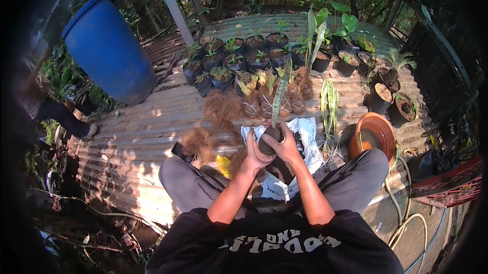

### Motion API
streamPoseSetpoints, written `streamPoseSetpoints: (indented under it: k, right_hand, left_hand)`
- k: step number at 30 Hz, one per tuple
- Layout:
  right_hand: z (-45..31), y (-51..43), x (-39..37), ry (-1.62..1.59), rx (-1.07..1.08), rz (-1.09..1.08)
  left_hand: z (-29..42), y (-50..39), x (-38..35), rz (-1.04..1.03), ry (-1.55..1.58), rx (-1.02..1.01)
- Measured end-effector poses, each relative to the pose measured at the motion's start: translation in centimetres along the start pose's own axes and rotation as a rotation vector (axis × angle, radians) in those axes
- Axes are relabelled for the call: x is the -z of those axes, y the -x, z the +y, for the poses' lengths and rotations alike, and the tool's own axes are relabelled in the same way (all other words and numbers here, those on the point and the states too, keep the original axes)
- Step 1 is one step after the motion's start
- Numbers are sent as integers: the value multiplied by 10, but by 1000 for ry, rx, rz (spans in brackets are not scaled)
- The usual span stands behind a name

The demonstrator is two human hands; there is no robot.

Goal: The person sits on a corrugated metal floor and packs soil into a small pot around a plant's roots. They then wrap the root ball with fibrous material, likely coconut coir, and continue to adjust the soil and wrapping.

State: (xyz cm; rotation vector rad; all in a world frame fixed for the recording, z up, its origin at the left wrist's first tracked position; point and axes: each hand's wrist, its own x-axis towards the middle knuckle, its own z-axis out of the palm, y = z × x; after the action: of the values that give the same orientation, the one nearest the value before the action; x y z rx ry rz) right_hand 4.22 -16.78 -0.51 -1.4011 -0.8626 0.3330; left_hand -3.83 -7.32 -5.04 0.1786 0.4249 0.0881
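Observation:
My left hand (256,154) and my right hand (286,145) cup a dark ball of soil (269,142) between them. A single mottled snake plant leaf (281,96) stands upright out of the ball. Below the hands, a white plastic sack (312,148) lies spread with dark loose soil (280,170) on it. Beside the sack to the right rest snake plants with yellow-edged leaves (329,100) and bare pale roots (331,152). Tufts of brown coconut fibre (198,144) lie to the left, near a yellow leaf (223,165).
Fibre balls tied with white string (251,108) stand ahead, before rows of black nursery bags (232,60). At right are black pots (379,96), an orange basin (375,133) with water, a hose (406,182) and a red crate (450,186). A blue barrel (108,49) and another person's leg (63,115) are left.

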Motion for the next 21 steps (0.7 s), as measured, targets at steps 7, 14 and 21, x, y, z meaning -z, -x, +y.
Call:
streamPoseSetpoints:
  k: [7, 14, 21]
  right_hand:
    - [7, 6, -8, 171, -192, 17]
    - [38, -4, 12, 305, -478, -39]
    - [11, -14, 11, 240, -407, -272]
  left_hand:
    - [-6, 11, -19, 130, -161, -70]
    - [1, -17, 13, 180, -436, -96]
    - [14, -13, 19, 231, -476, -229]
